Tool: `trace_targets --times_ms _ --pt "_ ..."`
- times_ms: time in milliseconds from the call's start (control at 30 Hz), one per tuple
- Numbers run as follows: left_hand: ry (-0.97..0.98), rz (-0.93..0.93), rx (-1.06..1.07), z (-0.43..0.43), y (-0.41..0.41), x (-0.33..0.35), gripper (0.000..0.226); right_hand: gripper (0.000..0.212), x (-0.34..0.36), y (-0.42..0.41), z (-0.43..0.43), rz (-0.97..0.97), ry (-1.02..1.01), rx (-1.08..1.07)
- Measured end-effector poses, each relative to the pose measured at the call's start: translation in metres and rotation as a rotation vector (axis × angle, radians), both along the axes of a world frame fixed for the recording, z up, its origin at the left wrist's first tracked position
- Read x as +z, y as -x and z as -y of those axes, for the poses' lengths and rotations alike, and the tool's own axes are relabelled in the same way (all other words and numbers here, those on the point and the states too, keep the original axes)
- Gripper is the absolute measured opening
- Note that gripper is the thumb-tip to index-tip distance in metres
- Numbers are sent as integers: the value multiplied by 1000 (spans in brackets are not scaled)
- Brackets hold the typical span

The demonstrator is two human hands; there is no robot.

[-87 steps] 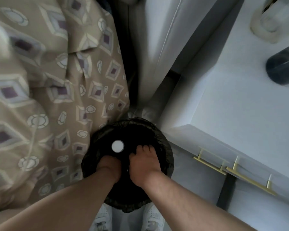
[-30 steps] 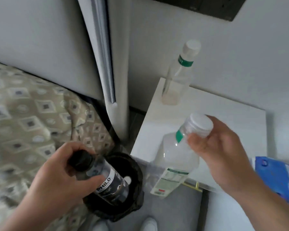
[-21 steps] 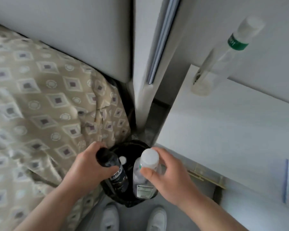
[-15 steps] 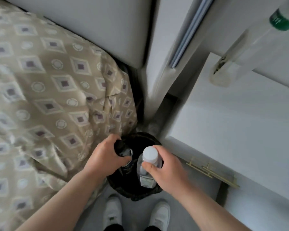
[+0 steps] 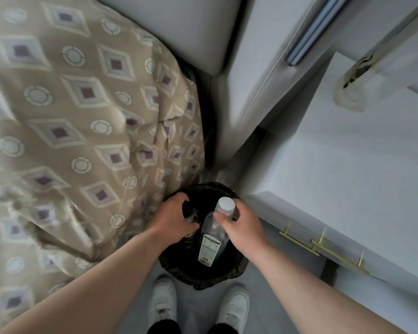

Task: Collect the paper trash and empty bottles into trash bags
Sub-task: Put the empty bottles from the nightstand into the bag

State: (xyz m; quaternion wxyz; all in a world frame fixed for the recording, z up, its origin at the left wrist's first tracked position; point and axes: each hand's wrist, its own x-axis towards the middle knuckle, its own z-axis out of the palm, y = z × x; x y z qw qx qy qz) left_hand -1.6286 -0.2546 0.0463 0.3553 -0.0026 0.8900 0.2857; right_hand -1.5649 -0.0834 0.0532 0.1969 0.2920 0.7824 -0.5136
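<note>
Easily botched from here: with the left hand curled round the dark bottle and the right hand pinching the clear bottle just below its white cap, both side by side in the mouth of the black trash bag, could jam together or drag the slack rim inward on release.

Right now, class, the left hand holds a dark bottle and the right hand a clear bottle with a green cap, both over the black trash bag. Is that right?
Wrong in one point: the head view shows the clear bottle has a white cap, not a green one. The left hand does hold the dark bottle and the right hand the clear bottle, both over the black trash bag.
</note>
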Motion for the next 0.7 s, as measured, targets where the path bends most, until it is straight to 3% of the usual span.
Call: trace_targets --times_ms 333,567,700 --pt "73 1 -199 4 -2 -29 48 30 -30 15 6 147 -34 42" --pt "153 -54 -278 0 2 -33 68 28 -38 25 18 237 -101 192" --pt "197 -162 -278 1 -4 -35 67 35 -50 30 24 285 -140 189"
